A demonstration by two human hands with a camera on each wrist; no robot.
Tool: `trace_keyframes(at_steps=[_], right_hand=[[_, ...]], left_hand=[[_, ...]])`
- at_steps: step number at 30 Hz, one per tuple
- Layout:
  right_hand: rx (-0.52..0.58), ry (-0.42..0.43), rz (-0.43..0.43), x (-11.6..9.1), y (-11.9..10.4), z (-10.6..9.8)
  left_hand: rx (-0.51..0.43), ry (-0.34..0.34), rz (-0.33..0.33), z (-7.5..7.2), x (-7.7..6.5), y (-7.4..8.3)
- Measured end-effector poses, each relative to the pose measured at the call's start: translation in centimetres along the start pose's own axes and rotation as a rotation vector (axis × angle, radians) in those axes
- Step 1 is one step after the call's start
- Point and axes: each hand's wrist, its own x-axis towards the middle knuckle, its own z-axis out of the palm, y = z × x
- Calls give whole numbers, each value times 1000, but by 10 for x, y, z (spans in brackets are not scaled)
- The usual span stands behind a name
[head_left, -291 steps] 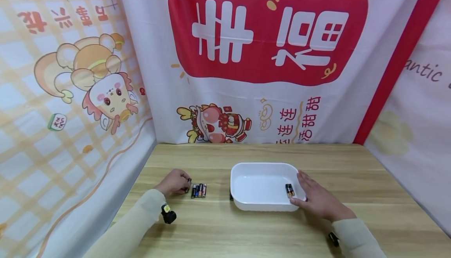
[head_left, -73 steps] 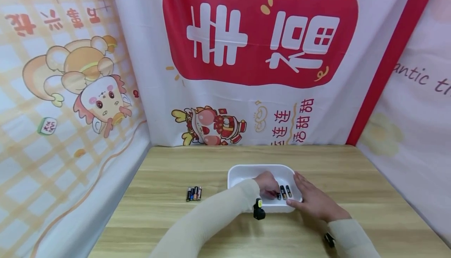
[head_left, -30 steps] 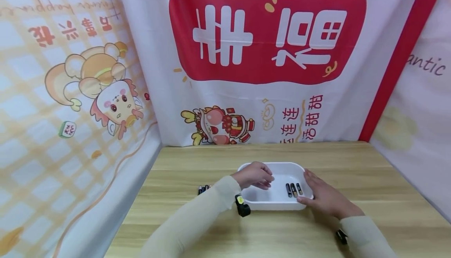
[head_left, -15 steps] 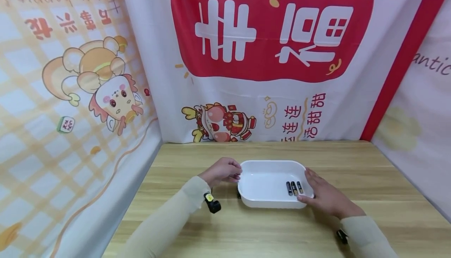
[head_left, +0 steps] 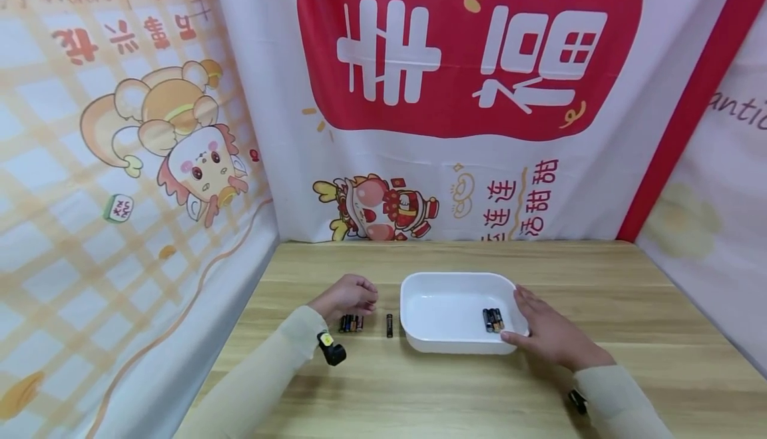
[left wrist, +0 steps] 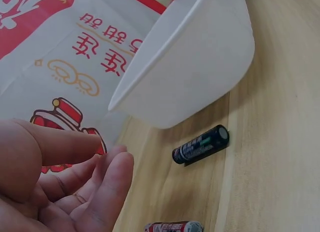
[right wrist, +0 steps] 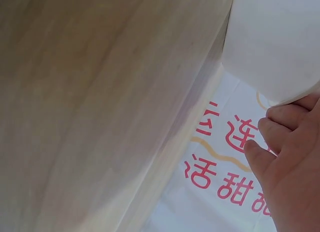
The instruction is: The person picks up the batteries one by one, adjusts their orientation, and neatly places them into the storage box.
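Note:
My left hand (head_left: 352, 294) hovers beside a row of several small batteries (head_left: 351, 324) on the table, fingers loosely bent and nothing between them. In the left wrist view its thumb and fingertips stand apart. A single black battery (left wrist: 201, 144) lies on the wood between this hand and the white basin (head_left: 458, 346). My right hand (head_left: 548, 332) holds the basin's right end, thumb over the front rim and fingers along the outer side. Three batteries (head_left: 493, 320) lie side by side inside, near that end. The right wrist view shows my fingers (right wrist: 280, 132) at the basin's edge.
The wooden table (head_left: 455, 392) runs back to a printed white cloth (head_left: 455, 192), with another patterned cloth (head_left: 150, 239) hanging at the left. A black wrist camera (head_left: 331, 349) sits on my left sleeve.
The basin's batteries went from two to three. My left hand has left the basin and moved left to the row. The lone battery, earlier mostly hidden at the basin's left edge, lies apart from it.

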Motion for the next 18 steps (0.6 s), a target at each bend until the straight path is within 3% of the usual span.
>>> trace_keyframes(at_steps=[8, 18], right_hand=[[0, -9, 29, -5, 7, -5], [1, -22, 39, -7, 9, -3]], left_hand=[[31, -45, -26, -2, 1, -5], [166, -1, -41, 2, 4, -16]])
